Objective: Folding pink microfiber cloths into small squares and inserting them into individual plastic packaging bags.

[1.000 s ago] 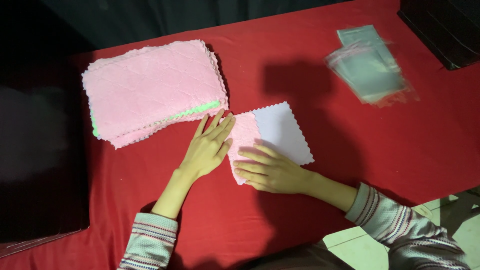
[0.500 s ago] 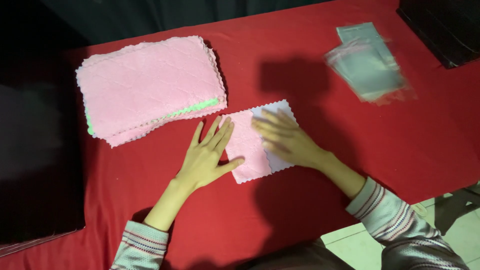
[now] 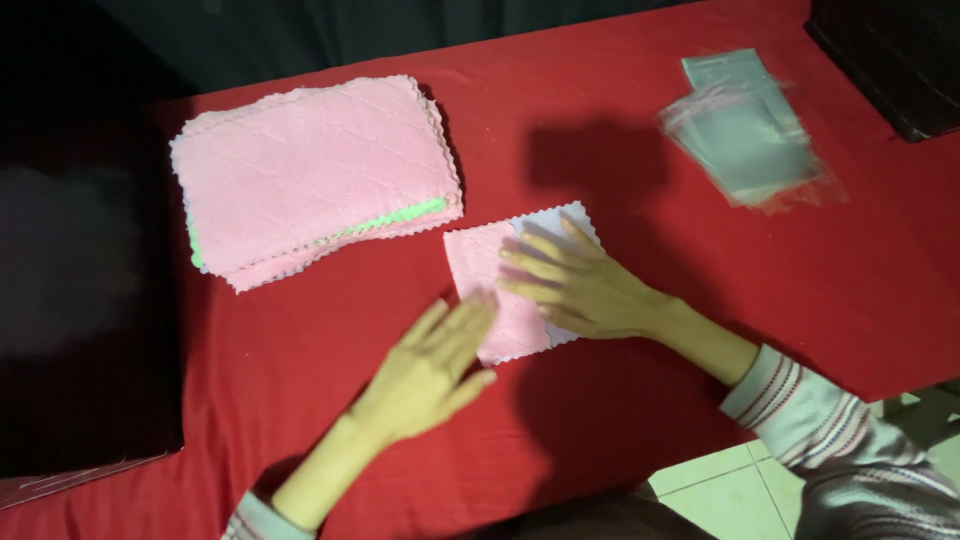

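Our right hand (image 3: pixel 585 290) lies flat and open on the small pink cloth (image 3: pixel 497 290); our left hand (image 3: pixel 430 370), open too, touches its edge. A bump could undo the fold.

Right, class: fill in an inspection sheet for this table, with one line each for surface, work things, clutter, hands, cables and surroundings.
Surface: red cloth covers the table.
Work things: small pink cloth lying flat, folded over a white part; stack of pink cloths behind it, one green edge showing.
Clutter: pile of clear plastic bags at far right.
Hands: left hand open, blurred, at the small cloth's near edge; right hand flat on it.
Cables: nothing seen.
Surroundings: dark box at the top right corner; pale floor tiles below.
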